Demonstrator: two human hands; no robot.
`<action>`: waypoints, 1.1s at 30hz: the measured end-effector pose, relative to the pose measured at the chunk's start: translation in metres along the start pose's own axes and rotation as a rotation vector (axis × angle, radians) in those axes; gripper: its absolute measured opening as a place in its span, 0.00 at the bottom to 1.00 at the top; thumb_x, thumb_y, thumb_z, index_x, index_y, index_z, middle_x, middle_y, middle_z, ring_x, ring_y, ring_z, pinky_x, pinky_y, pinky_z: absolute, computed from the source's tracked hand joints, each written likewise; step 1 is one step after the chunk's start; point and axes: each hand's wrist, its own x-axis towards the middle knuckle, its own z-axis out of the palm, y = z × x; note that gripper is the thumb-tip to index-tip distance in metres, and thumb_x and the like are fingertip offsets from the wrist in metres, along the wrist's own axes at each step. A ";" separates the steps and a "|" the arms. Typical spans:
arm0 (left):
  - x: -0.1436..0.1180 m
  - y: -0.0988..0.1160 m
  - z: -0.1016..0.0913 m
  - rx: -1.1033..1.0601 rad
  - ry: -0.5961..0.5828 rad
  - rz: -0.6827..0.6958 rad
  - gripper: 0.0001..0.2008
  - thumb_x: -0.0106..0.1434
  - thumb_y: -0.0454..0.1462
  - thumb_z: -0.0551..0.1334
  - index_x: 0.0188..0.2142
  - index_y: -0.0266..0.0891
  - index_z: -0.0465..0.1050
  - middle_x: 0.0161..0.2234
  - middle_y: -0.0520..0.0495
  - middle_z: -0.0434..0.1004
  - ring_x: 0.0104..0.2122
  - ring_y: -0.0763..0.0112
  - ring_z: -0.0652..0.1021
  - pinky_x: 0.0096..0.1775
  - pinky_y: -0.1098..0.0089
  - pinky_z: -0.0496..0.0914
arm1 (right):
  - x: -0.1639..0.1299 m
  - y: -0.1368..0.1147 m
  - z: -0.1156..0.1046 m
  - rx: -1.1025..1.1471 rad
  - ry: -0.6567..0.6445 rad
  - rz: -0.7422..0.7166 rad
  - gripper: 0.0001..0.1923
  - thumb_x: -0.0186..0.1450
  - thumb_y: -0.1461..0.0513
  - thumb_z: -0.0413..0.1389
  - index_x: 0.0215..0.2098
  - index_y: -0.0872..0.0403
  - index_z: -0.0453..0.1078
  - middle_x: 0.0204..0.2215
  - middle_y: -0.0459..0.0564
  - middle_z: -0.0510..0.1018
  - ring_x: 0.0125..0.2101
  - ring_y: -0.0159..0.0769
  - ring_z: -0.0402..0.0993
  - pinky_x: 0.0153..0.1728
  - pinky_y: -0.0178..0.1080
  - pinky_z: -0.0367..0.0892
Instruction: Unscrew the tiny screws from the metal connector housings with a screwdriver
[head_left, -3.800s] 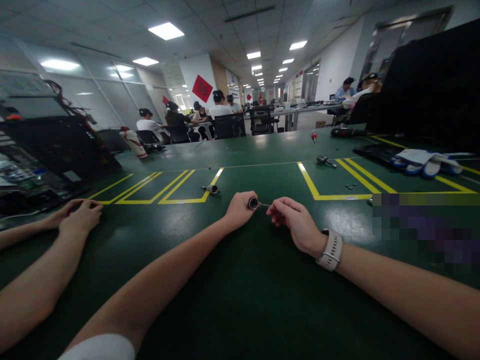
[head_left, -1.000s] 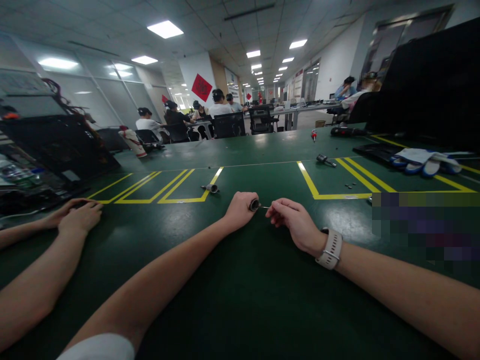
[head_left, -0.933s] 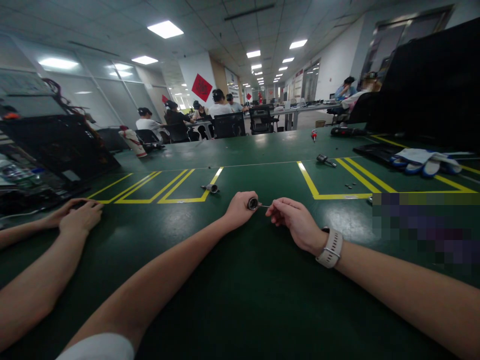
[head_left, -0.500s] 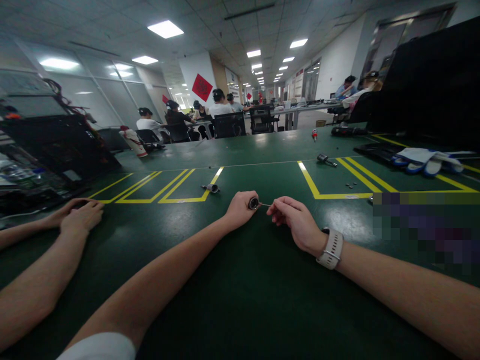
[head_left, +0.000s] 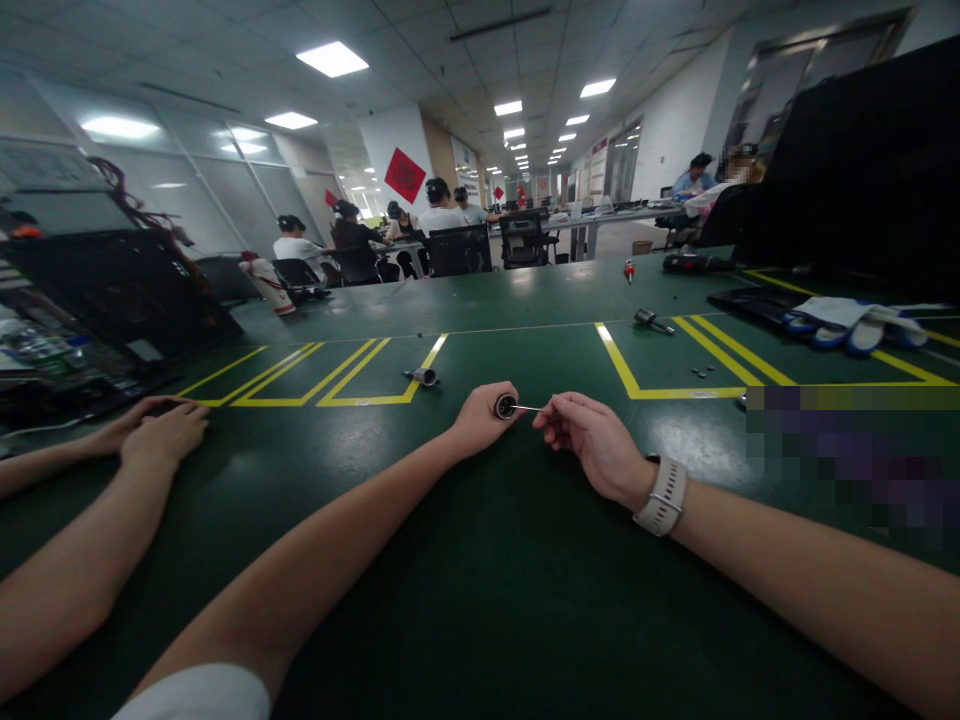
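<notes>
My left hand (head_left: 480, 418) is closed around a dark cylindrical metal part (head_left: 505, 407), whose round end with a shiny rim faces me; its body is hidden in the fist. My right hand (head_left: 585, 440), with a pale watch strap at the wrist, pinches a thin metal rod (head_left: 529, 408). The rod's far tip meets the round end of the part; whether it goes inside, I cannot tell. Beyond my left hand, a similar metal part (head_left: 424, 377) lies on its side on the green table (head_left: 480, 560).
A spindle-like metal part (head_left: 652, 321) and several small dark pieces (head_left: 702, 371) lie inside yellow tape lines at right. White-and-blue gloves (head_left: 855, 322) sit farther right. At far left, another person's hands (head_left: 161, 430) rest on the table. A red-tipped item (head_left: 629, 270) lies at the back.
The round end of the part has turned slightly, and more of the thin rod shows between my hands, its tip over the round end. Both hands stay nearly in place.
</notes>
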 end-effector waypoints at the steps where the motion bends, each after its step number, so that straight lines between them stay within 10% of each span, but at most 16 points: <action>1: 0.000 0.000 0.000 0.056 -0.003 -0.001 0.09 0.56 0.38 0.60 0.23 0.37 0.63 0.21 0.55 0.63 0.23 0.76 0.65 0.27 0.74 0.59 | 0.000 0.000 0.000 -0.008 0.009 -0.007 0.10 0.57 0.55 0.56 0.25 0.54 0.67 0.25 0.45 0.74 0.24 0.30 0.65 0.26 0.36 0.57; 33: 0.002 0.004 -0.001 0.273 -0.020 -0.094 0.06 0.55 0.34 0.61 0.24 0.38 0.65 0.22 0.54 0.68 0.23 0.74 0.68 0.26 0.73 0.59 | -0.001 0.004 0.000 -0.245 0.119 -0.094 0.12 0.59 0.59 0.53 0.19 0.54 0.67 0.18 0.45 0.70 0.21 0.30 0.63 0.24 0.36 0.57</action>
